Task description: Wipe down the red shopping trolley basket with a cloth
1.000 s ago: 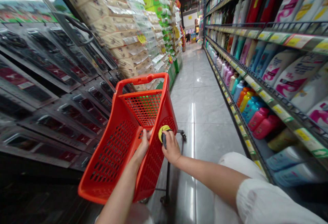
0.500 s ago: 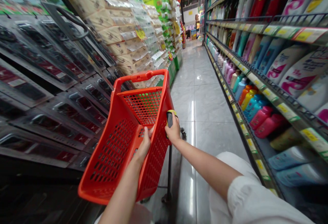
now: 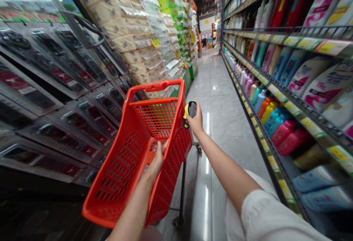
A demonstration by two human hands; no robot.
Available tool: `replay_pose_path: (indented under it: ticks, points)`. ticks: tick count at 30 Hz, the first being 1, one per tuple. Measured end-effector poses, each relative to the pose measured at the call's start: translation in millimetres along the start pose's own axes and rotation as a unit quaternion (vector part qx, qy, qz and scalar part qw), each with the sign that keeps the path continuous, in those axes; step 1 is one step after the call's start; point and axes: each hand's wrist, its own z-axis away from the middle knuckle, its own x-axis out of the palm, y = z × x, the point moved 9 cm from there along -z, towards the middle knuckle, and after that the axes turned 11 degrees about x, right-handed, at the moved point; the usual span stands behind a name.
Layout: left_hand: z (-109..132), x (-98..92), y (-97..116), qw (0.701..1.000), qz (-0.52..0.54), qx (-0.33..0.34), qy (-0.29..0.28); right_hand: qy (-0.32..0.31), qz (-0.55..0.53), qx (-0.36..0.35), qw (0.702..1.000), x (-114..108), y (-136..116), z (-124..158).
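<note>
The long red cart point(image 3: 171, 167) stretches ahead, w/ R hand point(image 3: 195, 121) curled round a yellow/gray pad point(image 3: 191, 110) just right of its far end, L hand point(image 3: 156, 160) nearer, inside, grip unclear.

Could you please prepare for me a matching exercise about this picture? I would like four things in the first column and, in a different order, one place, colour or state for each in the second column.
Things:
1. left hand
2. right hand
3. hand-held pad
4. shopping cart

Descriptions:
A. red, with many holes in its walls
B. at the inner side of the cart's wall
C. yellow with grey and black parts
D. outside the cart, with its fingers gripping something

Right pairs: 1-B, 2-D, 3-C, 4-A
</note>
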Motion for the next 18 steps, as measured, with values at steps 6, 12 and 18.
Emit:
replay_pose_path:
  ticks: [6,12,18]
  points:
    - [7,9.3,3,1.0,0.003,-0.011,-0.014,-0.086,0.11,-0.088,0.986,19,12,-5]
    - [6,12.3,2,1.0,0.0,-0.016,-0.007,-0.146,0.079,0.037,0.985,3,99,11]
    - [2,4.9,-7,0.999,0.02,-0.029,0.016,-0.141,0.073,0.17,0.972,-7,165,30]
